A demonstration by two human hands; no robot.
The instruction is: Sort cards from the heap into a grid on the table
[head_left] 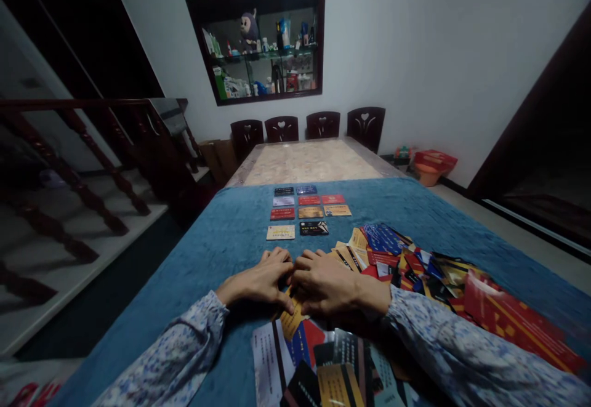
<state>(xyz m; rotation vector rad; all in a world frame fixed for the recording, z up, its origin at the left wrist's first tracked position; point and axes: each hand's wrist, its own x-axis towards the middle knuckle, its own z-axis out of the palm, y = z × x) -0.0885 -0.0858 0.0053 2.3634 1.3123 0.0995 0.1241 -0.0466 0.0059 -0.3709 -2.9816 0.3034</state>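
A yellow-gold rectangular card with dark print (291, 322) is touched by the thumb of the left hand (258, 276), just below both hands and above an overlapping spread of grey, blue, red, black and gold cards (271, 367) at the near side. The fingers of the left hand are curled and held close together; those of the right hand (321, 279) are bent likewise and set against them. Whether anything is gripped between the fingers cannot be told, as the gap is hidden.

Beyond the hands, ten flat rectangular cards are laid in four rows on a blue plush cloth (207, 234), the nearest row being formed by a pale yellow card (281, 232) and a black card with white marks (314, 228). Beside the right forearm, a jumbled heap of multicoloured cards (383, 239) is spread.
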